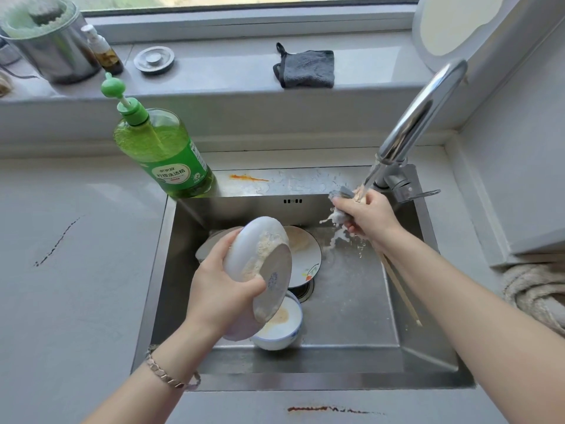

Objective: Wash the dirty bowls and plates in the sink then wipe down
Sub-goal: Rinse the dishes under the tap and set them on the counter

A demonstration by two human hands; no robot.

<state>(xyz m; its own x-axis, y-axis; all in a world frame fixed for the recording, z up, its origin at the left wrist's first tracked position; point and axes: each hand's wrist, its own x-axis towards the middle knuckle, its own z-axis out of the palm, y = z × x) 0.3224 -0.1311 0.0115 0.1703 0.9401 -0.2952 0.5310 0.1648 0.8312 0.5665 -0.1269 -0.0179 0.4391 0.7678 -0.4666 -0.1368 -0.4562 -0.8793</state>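
Observation:
My left hand (218,286) grips a white soapy bowl (260,264), tilted on its side over the steel sink (345,304). Under it stands a small blue-rimmed bowl (281,328) with brownish residue. A dirty plate (305,255) with a painted rim lies behind, near the drain. My right hand (367,214) squeezes a grey cloth (341,209) under running water from the tap (419,117); foamy water drips from it. Chopsticks (400,289) lie along the sink's right wall.
A green dish-soap bottle (162,151) stands on the sink's back left corner. A dark grey towel (305,68), a drain plug (153,60), a spray bottle (102,50) and a metal canister (52,44) sit on the windowsill. Stains mark the counter (55,240).

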